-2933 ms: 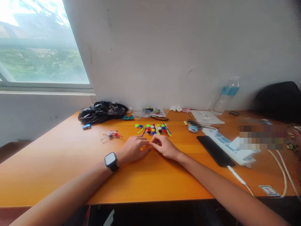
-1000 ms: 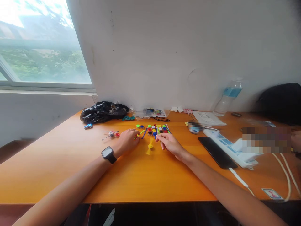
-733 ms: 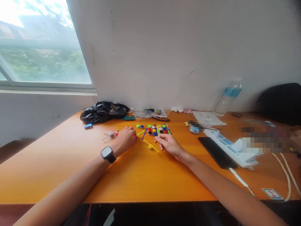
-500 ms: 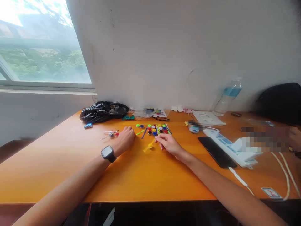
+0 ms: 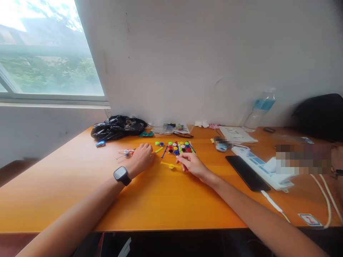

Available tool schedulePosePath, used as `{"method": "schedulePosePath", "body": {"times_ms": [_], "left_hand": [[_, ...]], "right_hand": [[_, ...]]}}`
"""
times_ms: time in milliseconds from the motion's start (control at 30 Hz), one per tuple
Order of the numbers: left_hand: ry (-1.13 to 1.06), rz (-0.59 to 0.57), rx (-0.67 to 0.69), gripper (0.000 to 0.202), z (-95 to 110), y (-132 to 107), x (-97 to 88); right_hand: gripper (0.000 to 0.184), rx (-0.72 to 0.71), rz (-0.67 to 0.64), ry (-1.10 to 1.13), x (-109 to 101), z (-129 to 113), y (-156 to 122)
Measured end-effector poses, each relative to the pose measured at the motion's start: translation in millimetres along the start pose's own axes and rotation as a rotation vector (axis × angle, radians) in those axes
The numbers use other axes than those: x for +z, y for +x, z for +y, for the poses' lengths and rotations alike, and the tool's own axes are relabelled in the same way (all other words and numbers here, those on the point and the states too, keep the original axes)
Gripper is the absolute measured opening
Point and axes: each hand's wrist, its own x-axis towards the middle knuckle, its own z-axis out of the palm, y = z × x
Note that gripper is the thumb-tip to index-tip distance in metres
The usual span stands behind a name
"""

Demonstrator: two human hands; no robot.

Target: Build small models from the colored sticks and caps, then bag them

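Observation:
A small yellow spinner [image 5: 171, 166], a round hub with a bar across it, stands on the table in front of me. My right hand [image 5: 194, 165] is just beside it, forearm on the table, with fingers loosely bent and thumb apart from the index finger. The bar's right end reaches toward these fingers. My left hand [image 5: 140, 157], with a black watch [image 5: 122, 175] on its wrist, lies palm down, its fingertips hidden. Left of it sit small red and clear pieces [image 5: 128, 153]. Beyond both hands are several coloured round pieces [image 5: 170, 147] and thin rods, including a blue rod [image 5: 164, 152].
A black plastic bag [image 5: 118, 127] and a small blue packet [image 5: 100, 144] lie at the back left. On the right are a black phone [image 5: 246, 173], a white power strip [image 5: 261, 166], cables and a plastic bottle [image 5: 261, 110]. Part of another person's arm shows at the far right.
The yellow bar has turned from a blurred slant to nearly level across its hub. My left hand has shifted slightly toward me; my right hand is almost unmoved.

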Motion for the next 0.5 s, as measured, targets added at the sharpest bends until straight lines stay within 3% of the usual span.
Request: {"method": "schedulePosePath", "body": {"times_ms": [333, 500], "left_hand": [[-0.039, 0.009, -0.037, 0.022, -3.4, 4.0, 2.5], [-0.161, 0.09, -0.182, 0.028, -8.5, 8.6, -2.2]], "right_hand": [[0.037, -0.01, -0.001, -0.011, 0.1, 0.3, 0.2], [0.037, -0.01, -0.003, -0.008, -0.4, 0.6, 0.2]]}}
